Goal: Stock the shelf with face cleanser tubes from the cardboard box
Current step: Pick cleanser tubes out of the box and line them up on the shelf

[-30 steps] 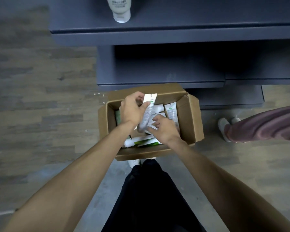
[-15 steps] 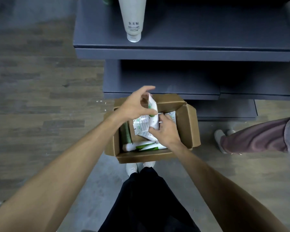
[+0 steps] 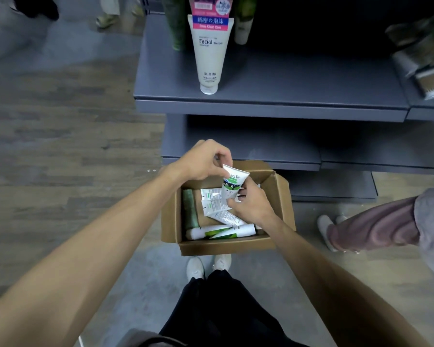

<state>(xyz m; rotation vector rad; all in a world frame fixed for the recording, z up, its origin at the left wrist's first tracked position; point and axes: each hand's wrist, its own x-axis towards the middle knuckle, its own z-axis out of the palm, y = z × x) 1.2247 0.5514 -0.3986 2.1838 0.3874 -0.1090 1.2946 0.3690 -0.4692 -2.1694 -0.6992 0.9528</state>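
Over the open brown cardboard box (image 3: 226,242): left hand (image 3: 202,159) pinches the crimped end of a white, green-labelled cleanser tube (image 3: 232,182); right hand (image 3: 252,205) grips its lower end. Lift clear, then stand it cap-down on the grey shelf (image 3: 298,78) above the box, beside the tall white tube (image 3: 209,55).

Goods at shelf's right end (image 3: 426,58) blurred – cropped, tubes under right hand (image 3: 252,205) part-hidden

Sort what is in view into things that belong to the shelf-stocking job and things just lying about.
Job: cardboard box; cleanser tubes in it; tube held by both hands, left, right; shelf.

Lying about: packages at right; bystander's leg.
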